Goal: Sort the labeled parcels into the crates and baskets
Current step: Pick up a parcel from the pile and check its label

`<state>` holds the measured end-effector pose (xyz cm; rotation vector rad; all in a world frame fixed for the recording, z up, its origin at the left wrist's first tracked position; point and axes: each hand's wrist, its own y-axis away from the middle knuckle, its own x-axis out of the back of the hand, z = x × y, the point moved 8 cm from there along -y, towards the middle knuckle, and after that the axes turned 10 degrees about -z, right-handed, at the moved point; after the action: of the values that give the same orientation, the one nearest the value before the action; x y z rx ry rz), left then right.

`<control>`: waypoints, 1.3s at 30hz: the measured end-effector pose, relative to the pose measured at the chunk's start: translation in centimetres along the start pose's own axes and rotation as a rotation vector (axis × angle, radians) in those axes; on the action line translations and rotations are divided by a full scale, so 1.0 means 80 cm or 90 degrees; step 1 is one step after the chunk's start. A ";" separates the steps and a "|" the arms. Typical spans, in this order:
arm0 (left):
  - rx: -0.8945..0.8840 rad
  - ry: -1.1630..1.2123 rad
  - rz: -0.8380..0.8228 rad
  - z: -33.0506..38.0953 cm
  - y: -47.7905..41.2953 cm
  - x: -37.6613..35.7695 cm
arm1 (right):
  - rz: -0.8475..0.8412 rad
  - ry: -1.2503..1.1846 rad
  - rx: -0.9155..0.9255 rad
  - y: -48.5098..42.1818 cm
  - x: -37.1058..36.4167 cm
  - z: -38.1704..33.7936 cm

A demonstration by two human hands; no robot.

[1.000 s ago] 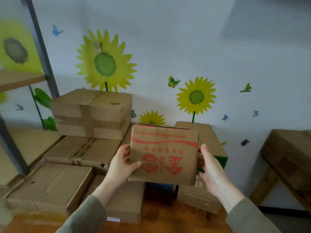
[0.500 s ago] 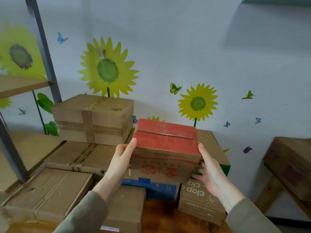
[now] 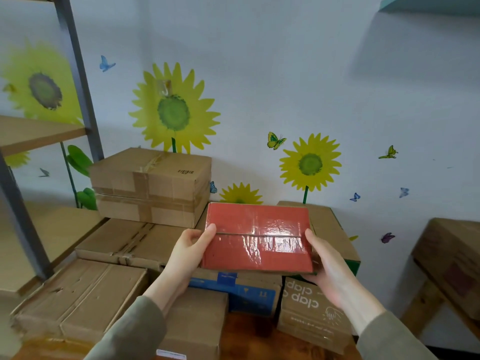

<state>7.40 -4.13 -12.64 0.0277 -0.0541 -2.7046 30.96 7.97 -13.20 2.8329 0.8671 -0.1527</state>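
Gripping red parcel point(image 3: 257, 237) w/ left hand point(image 3: 187, 252) & right hand point(image 3: 326, 268), in front of stacked cardboard boxes point(image 3: 150, 185).

cardboard boxes crowd the left and middle: a taped box point(image 3: 153, 185) tops the far stack, flat boxes point(image 3: 78, 300) lie nearer, and a blue box point(image 3: 249, 294) and clap box point(image 3: 311, 313) sit below the red parcel point(image 3: 257, 237). a shelf post point(image 3: 78, 74) and shelf board point(image 3: 39, 133) close the far left; a wooden bench point(image 3: 423, 304) bearing a brown box point(image 3: 452, 258) blocks the right. open air lies above the stacks before the wall point(image 3: 285, 61), and a gap separates clap box from wooden bench.
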 end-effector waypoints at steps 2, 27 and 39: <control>-0.018 -0.006 -0.034 0.003 0.002 -0.007 | -0.001 0.013 0.008 0.000 0.003 -0.002; -0.031 0.027 -0.058 -0.011 0.004 -0.012 | -0.003 -0.061 -0.006 -0.008 0.005 0.014; -0.007 -0.004 -0.057 -0.018 0.002 -0.011 | 0.007 -0.052 -0.009 -0.010 0.004 0.023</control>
<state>8.33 -3.97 -14.03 0.0189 -0.0397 -2.7946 30.64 8.44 -15.15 2.7960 0.8327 -0.2573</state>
